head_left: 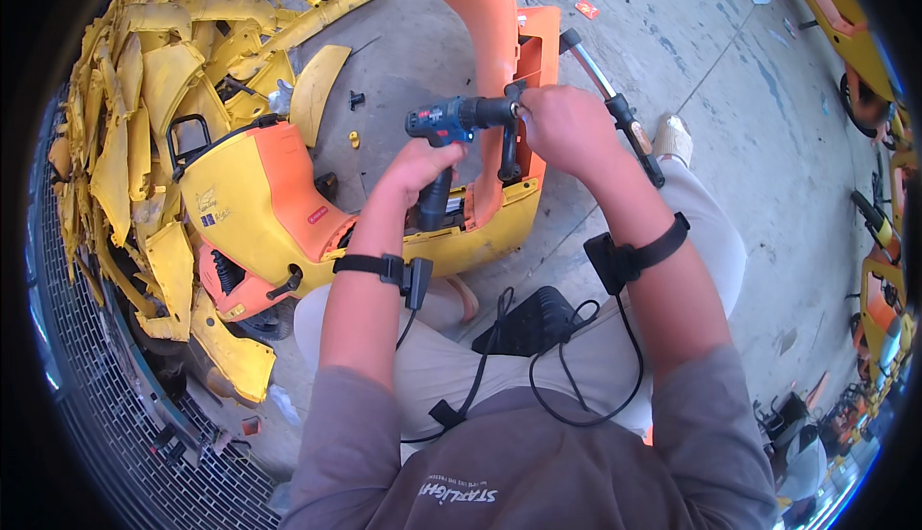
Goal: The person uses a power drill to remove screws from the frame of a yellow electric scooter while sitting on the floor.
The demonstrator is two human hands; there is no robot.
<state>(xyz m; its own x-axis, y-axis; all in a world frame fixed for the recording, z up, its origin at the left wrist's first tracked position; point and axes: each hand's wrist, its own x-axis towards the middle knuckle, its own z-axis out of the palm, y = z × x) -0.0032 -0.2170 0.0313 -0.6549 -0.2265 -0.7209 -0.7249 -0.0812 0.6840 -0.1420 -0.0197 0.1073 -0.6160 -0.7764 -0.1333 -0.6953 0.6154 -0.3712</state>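
My left hand (419,167) is wrapped round the grip of a dark blue cordless drill (444,119), its nose pointing right. The drill's front end meets a black part on the orange and yellow scooter body (264,184), which lies on its side before me. My right hand (569,129) is closed right at the drill's tip, fingers pinched together; whatever is between them is hidden. An orange curved panel (495,40) rises behind the drill. Beside my right hand runs a silver and black tube with handlebar-like grips (605,88).
Yellow body panels (125,98) are heaped at the left, by a grated surface (106,405). Small black and yellow parts (354,138) lie on the concrete floor (413,40). More orange and yellow scooters (840,12) stand along the right. A black box (528,324) with cables sits between my legs.
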